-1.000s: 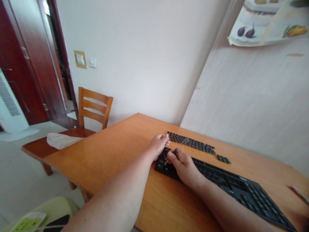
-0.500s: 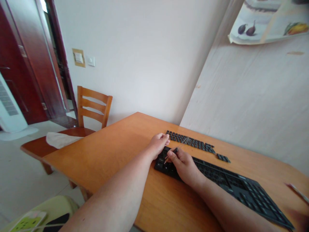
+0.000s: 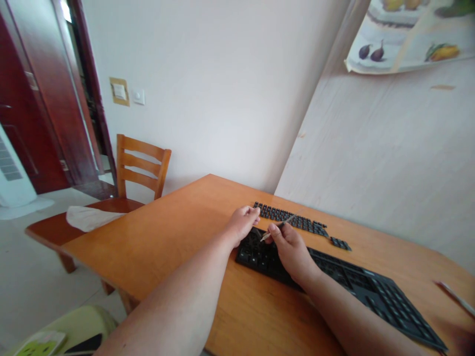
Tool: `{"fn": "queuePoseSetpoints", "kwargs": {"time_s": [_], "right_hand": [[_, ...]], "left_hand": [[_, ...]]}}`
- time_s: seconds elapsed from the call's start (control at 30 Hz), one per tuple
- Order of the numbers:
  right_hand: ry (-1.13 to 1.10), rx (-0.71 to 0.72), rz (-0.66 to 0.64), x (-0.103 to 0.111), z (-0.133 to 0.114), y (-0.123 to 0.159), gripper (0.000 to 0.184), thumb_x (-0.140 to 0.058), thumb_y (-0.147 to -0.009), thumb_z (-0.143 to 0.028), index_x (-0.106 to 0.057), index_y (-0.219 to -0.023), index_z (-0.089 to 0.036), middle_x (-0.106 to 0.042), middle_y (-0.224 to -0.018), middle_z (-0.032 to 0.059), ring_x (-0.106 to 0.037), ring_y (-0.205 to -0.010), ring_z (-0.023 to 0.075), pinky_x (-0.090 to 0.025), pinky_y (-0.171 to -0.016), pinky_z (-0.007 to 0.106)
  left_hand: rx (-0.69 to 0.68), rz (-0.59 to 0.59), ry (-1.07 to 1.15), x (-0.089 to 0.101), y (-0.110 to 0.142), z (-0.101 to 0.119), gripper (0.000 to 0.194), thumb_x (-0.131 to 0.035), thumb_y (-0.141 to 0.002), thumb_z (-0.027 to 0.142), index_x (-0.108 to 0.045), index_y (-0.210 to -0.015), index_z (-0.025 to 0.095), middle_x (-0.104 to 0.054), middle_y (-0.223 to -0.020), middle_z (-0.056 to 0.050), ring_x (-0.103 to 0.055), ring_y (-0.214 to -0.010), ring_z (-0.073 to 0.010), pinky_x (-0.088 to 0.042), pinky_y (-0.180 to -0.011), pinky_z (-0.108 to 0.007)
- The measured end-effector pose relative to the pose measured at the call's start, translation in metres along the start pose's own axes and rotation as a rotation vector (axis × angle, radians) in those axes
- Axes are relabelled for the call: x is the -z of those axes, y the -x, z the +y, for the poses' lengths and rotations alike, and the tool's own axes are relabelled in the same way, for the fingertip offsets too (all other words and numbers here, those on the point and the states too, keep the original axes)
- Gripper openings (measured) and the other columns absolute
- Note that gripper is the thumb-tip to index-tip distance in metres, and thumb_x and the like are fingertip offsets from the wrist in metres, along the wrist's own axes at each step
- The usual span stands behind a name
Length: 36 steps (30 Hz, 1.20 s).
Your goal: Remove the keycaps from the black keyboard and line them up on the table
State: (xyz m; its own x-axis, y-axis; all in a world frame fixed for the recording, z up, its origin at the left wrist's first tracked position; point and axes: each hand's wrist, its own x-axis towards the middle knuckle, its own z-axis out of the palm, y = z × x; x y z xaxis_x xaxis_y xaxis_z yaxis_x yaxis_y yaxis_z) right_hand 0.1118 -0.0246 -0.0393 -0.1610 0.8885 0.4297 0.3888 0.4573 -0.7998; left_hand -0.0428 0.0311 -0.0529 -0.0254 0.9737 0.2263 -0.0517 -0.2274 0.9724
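A black keyboard [image 3: 371, 291] lies slantwise on the wooden table, many of its key places bare of keycaps at the left and middle. At its far left corner rests my left hand [image 3: 243, 222], fingers curled and pinched together; whatever is between them is hidden. My right hand [image 3: 291, 249] grips a slim tool [image 3: 265, 237] with a dark handle, a pale tip, and thin wire-like prongs at its back end. The tip is over the left part of the keyboard. Behind both hands, loose black keycaps [image 3: 274, 212] stand in rows.
A small group of keycaps [image 3: 340, 243] sits apart to the right of the rows. A thin pen-like stick [image 3: 454, 297] lies at the table's right. Left of the table [image 3: 166, 237] stands a wooden chair [image 3: 143, 168] with a white cloth [image 3: 91, 218]. A stool with a power strip [image 3: 42, 344] is lower left.
My right hand has lifted slightly and shifted right, drawing the tool's tip up from the front-left keys. The tool now lies at a flatter angle. My left hand has stayed nearly still.
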Motion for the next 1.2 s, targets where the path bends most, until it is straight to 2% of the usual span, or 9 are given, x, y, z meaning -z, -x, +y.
{"fn": "queuePoseSetpoints", "kwargs": {"time_s": [0.17,0.27,0.37,0.5,0.67,0.87,0.97,1.07,1.2], "right_hand": [[0.015,0.051,0.105,0.006,0.001,-0.005,0.037,-0.047,-0.092,-0.055,-0.054,-0.083,-0.019,-0.065,-0.073,0.0047,-0.062,-0.072,0.02,-0.047,-0.069,0.031],[0.051,0.079,0.151,0.009,0.003,-0.008,0.035,-0.047,-0.092,-0.053,-0.055,-0.089,-0.019,-0.066,-0.075,0.0051,-0.061,-0.071,0.0202,-0.047,-0.068,0.032],[0.101,0.122,0.178,0.01,0.006,-0.009,0.032,-0.047,-0.093,-0.049,-0.056,-0.092,-0.019,-0.067,-0.078,0.0059,-0.062,-0.073,0.0204,-0.047,-0.069,0.032],[0.149,0.146,0.19,0.01,0.01,-0.008,0.029,-0.048,-0.093,-0.046,-0.058,-0.093,-0.019,-0.068,-0.081,0.0067,-0.063,-0.076,0.0211,-0.047,-0.071,0.032],[0.152,0.17,0.174,0.009,0.01,-0.009,0.027,-0.051,-0.092,-0.044,-0.06,-0.096,-0.018,-0.068,-0.085,0.0069,-0.064,-0.078,0.0204,-0.048,-0.072,0.032],[0.144,0.148,0.267,0.012,0.009,-0.012,0.025,-0.047,-0.092,-0.039,-0.06,-0.092,-0.018,-0.066,-0.085,0.007,-0.061,-0.081,0.0206,-0.046,-0.076,0.033],[0.122,0.127,0.233,0.016,0.007,-0.013,0.023,-0.042,-0.093,-0.034,-0.059,-0.092,-0.018,-0.065,-0.086,0.0068,-0.059,-0.083,0.0204,-0.044,-0.077,0.032],[0.143,0.119,0.207,0.019,0.004,-0.013,0.022,-0.041,-0.091,-0.03,-0.059,-0.095,-0.019,-0.062,-0.079,0.0035,-0.057,-0.074,0.0181,-0.043,-0.069,0.029],[0.215,0.082,0.129,0.019,0.0,-0.015,0.021,-0.049,-0.087,-0.032,-0.059,-0.1,-0.019,-0.05,-0.059,-0.0046,-0.046,-0.053,0.0139,-0.034,-0.052,0.025]], "left_hand": [[-0.098,-0.033,-0.16,0.003,0.001,0.01,0.042,-0.05,-0.084,0.057,-0.064,-0.077,0.018,-0.069,-0.078,-0.005,-0.062,-0.077,-0.0172,-0.046,-0.074,-0.027],[-0.121,-0.072,-0.226,0.004,0.005,0.018,0.043,-0.048,-0.085,0.058,-0.064,-0.078,0.018,-0.067,-0.071,-0.003,-0.062,-0.071,-0.0167,-0.045,-0.069,-0.027],[-0.122,-0.146,-0.23,0.002,0.009,0.023,0.037,-0.054,-0.082,0.054,-0.063,-0.077,0.018,-0.065,-0.067,-0.001,-0.061,-0.067,-0.0161,-0.044,-0.065,-0.026],[-0.106,-0.196,-0.216,-0.002,0.012,0.025,0.023,-0.063,-0.077,0.04,-0.064,-0.08,0.017,-0.067,-0.073,-0.001,-0.061,-0.071,-0.0158,-0.044,-0.066,-0.025],[-0.081,-0.12,-0.175,-0.001,0.013,0.025,0.014,-0.062,-0.074,0.031,-0.062,-0.076,0.017,-0.062,-0.068,0.001,-0.056,-0.066,-0.0131,-0.041,-0.062,-0.024],[-0.063,-0.038,-0.104,0.005,0.009,0.02,0.015,-0.062,-0.073,0.032,-0.063,-0.078,0.017,-0.063,-0.069,0.001,-0.056,-0.067,-0.0133,-0.041,-0.064,-0.025],[-0.047,-0.015,-0.08,0.005,0.009,0.02,0.016,-0.063,-0.072,0.032,-0.063,-0.078,0.017,-0.064,-0.07,0.0,-0.057,-0.068,-0.014,-0.042,-0.065,-0.025],[-0.008,-0.006,-0.059,0.005,0.009,0.022,0.016,-0.064,-0.071,0.033,-0.064,-0.075,0.017,-0.064,-0.068,0.0,-0.058,-0.067,-0.0147,-0.043,-0.066,-0.026],[0.005,0.006,-0.05,0.005,0.01,0.024,0.018,-0.065,-0.071,0.035,-0.065,-0.074,0.017,-0.065,-0.068,-0.001,-0.058,-0.067,-0.0149,-0.043,-0.066,-0.027]]}}
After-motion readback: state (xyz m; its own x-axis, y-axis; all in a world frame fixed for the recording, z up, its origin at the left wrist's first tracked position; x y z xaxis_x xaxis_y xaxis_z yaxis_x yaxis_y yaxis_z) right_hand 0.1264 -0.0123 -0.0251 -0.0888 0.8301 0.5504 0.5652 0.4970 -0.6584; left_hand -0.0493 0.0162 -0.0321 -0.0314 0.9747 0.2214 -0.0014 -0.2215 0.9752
